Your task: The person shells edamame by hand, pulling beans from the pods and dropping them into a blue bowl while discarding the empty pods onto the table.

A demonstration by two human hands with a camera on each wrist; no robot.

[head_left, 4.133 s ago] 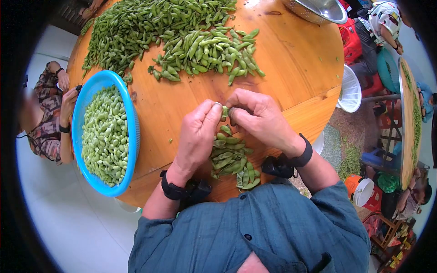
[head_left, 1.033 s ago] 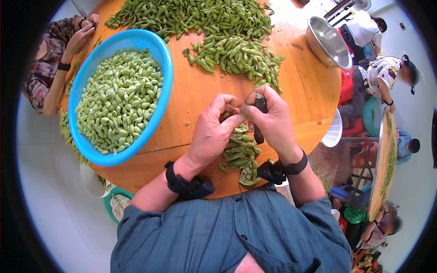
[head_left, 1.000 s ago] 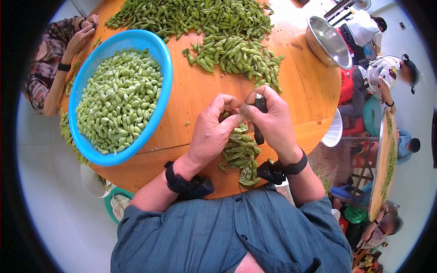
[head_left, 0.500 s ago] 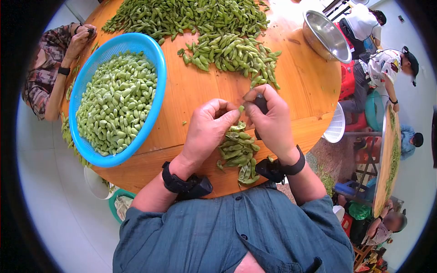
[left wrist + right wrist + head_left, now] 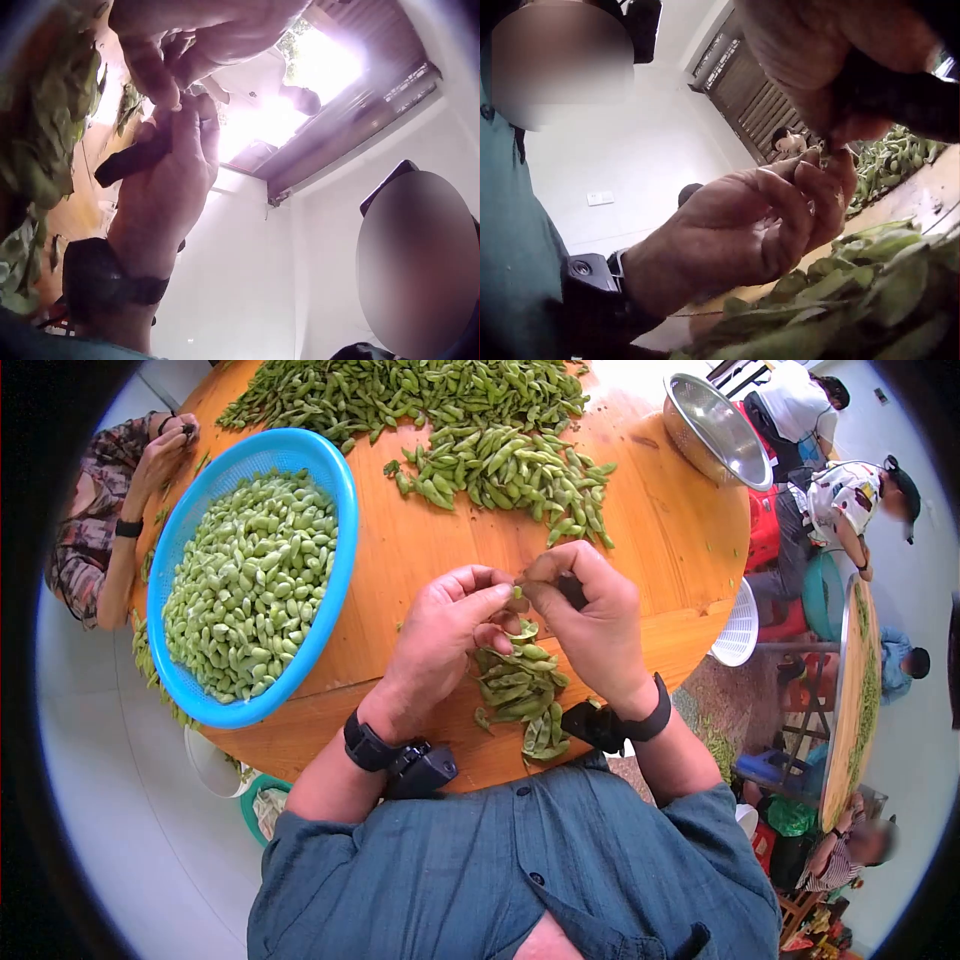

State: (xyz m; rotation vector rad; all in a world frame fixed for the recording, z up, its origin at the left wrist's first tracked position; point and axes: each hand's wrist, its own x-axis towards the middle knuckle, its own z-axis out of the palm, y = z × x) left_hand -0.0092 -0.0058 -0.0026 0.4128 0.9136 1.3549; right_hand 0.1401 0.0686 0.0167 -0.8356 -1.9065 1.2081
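Observation:
In the head view my left hand (image 5: pixel 445 630) pinches a small green soybean pod (image 5: pixel 517 592) between thumb and forefinger. My right hand (image 5: pixel 595 620) meets it there, thumb and forefinger at the pod. A black stick-like tool (image 5: pixel 124 161) lies in the curl of the right hand, most of it hidden by the fingers; its kind does not show. Below both hands, a heap of opened, flattened pods (image 5: pixel 520 685) lies on the wooden table (image 5: pixel 400 570). The right wrist view shows the left hand (image 5: pixel 742 225) with its lower fingers bent, above these pods.
A blue basket (image 5: pixel 346 560) full of shelled green beans (image 5: pixel 250 590) stands on the left. Whole pods (image 5: pixel 500 465) are piled across the far side. A steel colander (image 5: pixel 690 435) sits at the far right edge. Other people are around the table and at another table (image 5: pixel 845 710).
Since half a second ago the fingertips have come closer together at the pod, and the left hand's lower fingers have shifted into view. Over four seconds the head view shifted, showing more of the basket.

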